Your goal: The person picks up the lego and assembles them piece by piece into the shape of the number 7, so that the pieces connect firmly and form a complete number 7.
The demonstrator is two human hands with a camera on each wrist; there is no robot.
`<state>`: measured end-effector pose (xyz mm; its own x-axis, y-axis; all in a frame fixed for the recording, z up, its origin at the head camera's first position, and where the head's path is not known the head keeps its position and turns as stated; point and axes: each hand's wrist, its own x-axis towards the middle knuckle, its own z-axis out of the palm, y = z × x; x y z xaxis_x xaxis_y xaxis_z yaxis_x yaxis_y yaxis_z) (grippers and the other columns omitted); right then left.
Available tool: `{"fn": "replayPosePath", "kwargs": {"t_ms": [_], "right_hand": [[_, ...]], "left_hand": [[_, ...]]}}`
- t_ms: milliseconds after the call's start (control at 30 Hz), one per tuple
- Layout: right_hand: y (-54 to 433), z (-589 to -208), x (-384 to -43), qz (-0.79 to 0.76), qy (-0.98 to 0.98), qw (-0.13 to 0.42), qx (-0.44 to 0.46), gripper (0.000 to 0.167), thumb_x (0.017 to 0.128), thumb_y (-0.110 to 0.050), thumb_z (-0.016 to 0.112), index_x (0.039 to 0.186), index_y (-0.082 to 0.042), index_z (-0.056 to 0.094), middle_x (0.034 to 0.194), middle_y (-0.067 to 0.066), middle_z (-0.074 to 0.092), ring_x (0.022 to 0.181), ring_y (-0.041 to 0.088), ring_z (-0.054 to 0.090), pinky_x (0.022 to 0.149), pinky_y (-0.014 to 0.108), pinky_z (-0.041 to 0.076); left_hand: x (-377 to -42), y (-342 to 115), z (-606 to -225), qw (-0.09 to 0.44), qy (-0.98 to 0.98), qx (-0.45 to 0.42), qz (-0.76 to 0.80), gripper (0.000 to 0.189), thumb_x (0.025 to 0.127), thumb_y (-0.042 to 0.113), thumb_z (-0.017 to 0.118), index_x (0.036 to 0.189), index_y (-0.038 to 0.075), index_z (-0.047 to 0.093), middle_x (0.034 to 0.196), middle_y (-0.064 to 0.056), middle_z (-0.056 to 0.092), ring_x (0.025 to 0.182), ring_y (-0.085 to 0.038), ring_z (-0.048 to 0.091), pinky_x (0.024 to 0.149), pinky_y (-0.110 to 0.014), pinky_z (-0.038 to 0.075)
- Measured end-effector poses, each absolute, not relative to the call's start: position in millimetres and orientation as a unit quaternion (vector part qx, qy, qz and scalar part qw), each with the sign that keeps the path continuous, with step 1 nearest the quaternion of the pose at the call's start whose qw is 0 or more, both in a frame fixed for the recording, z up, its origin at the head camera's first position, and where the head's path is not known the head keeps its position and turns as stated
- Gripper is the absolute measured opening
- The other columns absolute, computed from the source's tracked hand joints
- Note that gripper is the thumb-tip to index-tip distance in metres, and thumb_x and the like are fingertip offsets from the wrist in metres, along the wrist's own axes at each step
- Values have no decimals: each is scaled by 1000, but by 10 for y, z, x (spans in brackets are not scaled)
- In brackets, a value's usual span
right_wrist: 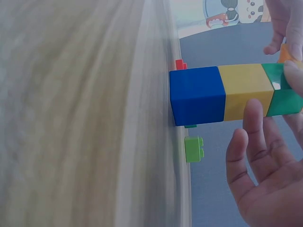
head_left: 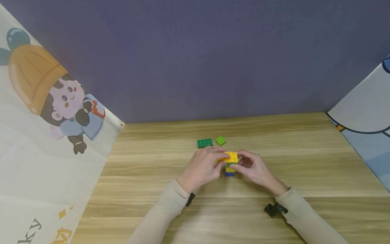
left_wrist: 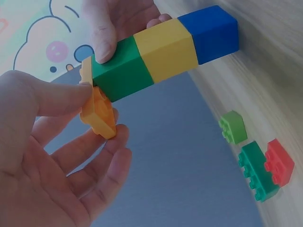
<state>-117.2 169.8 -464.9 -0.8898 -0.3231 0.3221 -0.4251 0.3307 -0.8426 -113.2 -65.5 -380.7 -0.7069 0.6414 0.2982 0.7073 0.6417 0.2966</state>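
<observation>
A tower of building blocks stands upright on the table: a blue block (left_wrist: pixel 213 35) at the bottom, a yellow block (left_wrist: pixel 168 49) in the middle and a green block (left_wrist: pixel 123 71) above. Across its top lies a flat yellow-orange studded brick (head_left: pixel 233 156), which juts out past the tower toward my left hand (head_left: pixel 201 167). Thumb and fingers of that hand pinch the jutting end. My right hand (head_left: pixel 256 169) holds the tower near its upper part, thumb on the green block and fingers around the far side. Part of the top brick is hidden by the left fingers.
Behind the tower lie a dark green long brick (head_left: pixel 204 143) and a small light green brick (head_left: pixel 220 140). A red brick (left_wrist: pixel 279 162) sits beside the dark green one, hidden in the head view. A purple-grey panel (head_left: pixel 213 67) rises at the table's far edge.
</observation>
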Motion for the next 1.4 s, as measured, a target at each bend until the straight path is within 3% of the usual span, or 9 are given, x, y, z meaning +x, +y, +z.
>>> {"fn": "replayPosePath", "kwargs": {"t_ms": [233,533,833,933,1100,1267,1400], "right_hand": [[1693,-4654,-1181,532,-815,40,227,31,92,-6,83,121,-7,74,98,10,74,76,8,65,65,25,57],[1695,-4575,-1125,524,-829,-1,194,45,98,-16,79,140,-5,65,125,19,72,78,8,69,65,27,59],[1718,-4464,-1098,538,-813,43,217,46,95,-4,79,139,-5,65,130,19,71,78,8,71,64,28,60],[1692,-4403,-1097,527,-819,50,221,43,95,-6,80,136,-9,68,119,13,76,78,7,70,67,27,60],[1638,-4323,-1088,511,-830,43,218,40,94,-12,83,132,-9,71,105,5,78,75,8,68,67,28,60],[1617,-4320,-1092,509,-830,53,221,39,92,-8,84,129,-7,73,100,5,79,71,7,67,63,30,60],[1610,-4341,-1093,508,-830,60,224,39,90,-7,85,127,-7,74,99,4,80,68,6,67,60,31,59]], "left_hand": [[-1134,-650,-3805,82,-909,-360,-194,22,101,18,75,121,17,82,130,-6,78,117,-25,74,85,-33,64],[-1145,-659,-3784,79,-912,-346,-205,23,99,18,76,122,18,82,129,-5,78,116,-25,75,74,-30,61],[-1146,-671,-3791,74,-911,-345,-213,22,100,18,75,121,18,82,129,-7,78,112,-26,75,63,-21,52],[-1138,-676,-3790,76,-911,-345,-213,23,99,18,76,121,18,82,129,-6,78,113,-26,75,63,-21,52],[-1123,-676,-3785,80,-910,-345,-213,24,99,18,76,122,19,82,130,-4,78,116,-25,74,67,-24,56],[-1112,-681,-3792,79,-909,-343,-222,24,100,19,76,123,18,82,130,-5,78,119,-26,74,86,-36,63],[-1085,-698,-3803,69,-909,-340,-231,26,101,20,75,126,17,80,131,-7,77,125,-29,71,105,-45,59]]}}
